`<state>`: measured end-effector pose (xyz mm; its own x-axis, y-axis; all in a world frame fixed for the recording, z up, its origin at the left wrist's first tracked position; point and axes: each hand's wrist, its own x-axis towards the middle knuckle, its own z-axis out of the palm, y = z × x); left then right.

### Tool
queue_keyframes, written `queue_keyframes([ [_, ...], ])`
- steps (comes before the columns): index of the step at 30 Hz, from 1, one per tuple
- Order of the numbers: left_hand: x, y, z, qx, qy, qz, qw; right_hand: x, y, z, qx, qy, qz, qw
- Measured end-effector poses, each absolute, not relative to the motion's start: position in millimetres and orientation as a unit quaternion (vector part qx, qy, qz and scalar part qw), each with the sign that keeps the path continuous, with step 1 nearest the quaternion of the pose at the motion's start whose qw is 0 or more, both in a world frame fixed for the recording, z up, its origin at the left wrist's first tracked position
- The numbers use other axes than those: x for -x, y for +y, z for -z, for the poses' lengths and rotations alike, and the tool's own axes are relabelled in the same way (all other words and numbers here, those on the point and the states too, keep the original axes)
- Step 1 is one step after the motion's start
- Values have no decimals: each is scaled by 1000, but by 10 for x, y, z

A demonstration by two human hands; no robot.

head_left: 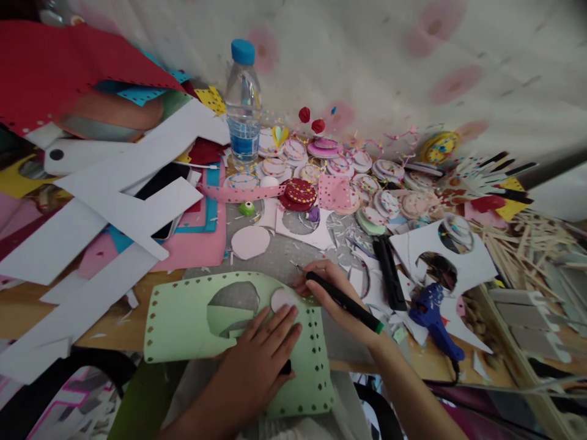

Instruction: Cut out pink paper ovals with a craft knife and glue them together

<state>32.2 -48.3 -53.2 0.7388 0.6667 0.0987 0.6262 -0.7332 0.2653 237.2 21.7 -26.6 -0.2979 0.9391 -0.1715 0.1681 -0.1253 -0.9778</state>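
A light green sheet (178, 318) with punched holes along its edges and a large cut-out hangs partly over the table's front edge. My left hand (261, 354) lies on the sheet with its fingers spread, the fingertips against a small pale disc (283, 299). A small black thing shows beneath its fingers, too hidden to name. In my right hand (337, 293) is a black pen (343, 300) with a green end, its tip pointing up and left, just above the sheet's upper right edge.
Beyond the sheet lie a pale paper disc (250, 242) and a water bottle (243, 110). Several decorated round pieces crowd the back. White strips (110, 214) cover the left. A black stapler-like tool (389, 272), blue glue gun (435, 321) and wooden sticks (541, 256) are at right.
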Motion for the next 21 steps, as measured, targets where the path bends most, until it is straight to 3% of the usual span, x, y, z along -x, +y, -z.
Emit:
queue_keyframes([
  [8,-256,-488,482,-929,336,-95,124,-2371,193,317,495,-608,-539,309],
  [16,-269,-409,409,-924,336,-90,156,-2408,388,273,486,-532,-487,494],
  [19,-262,-301,423,-918,332,-103,192,-2488,259,259,536,-580,-381,480],
  [21,-257,-202,431,-914,325,-110,217,-2540,158,299,569,-639,-303,420],
])
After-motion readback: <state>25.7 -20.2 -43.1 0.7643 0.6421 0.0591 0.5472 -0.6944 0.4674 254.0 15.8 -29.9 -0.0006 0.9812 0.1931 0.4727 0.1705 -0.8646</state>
